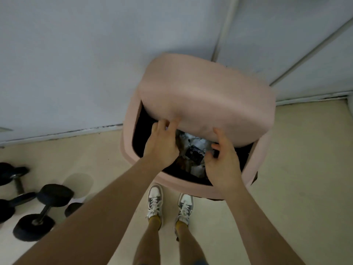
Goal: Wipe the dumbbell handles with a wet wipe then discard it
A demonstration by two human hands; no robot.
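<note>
- A pale pink plastic bin [133,148] with rounded corners stands in the centre of the frame, against a grey-white wall [76,54] that fills the upper half
- Its matching pink swing lid [206,100] is tilted up and back, leaving a dark opening along the near side
- Inside the opening lies crumpled white and dark rubbish [193,150], lit in the middle and black at the edges
- The left hand [162,146] reaches in from the lower left, fingers curled, their tips pressed against the underside of the lid's near edge
- A small pale scrap shows between those fingertips, too blurred to say if it is the wet wipe, so where the wipe is cannot be told
- The right hand [223,165] sits at the lower right of the opening, thumb up on the lid's edge and fingers bent down into the bin; whether they pinch anything cannot be told
- Both bare forearms run in from the bottom corners
- Black dumbbells [42,209] with metal handles lie on the beige floor [296,169] at the lower left of the frame, well apart from the bin
- A pair of white and grey lace-up trainers [154,201] with mustard socks stand just below the bin, at bottom centre
</note>
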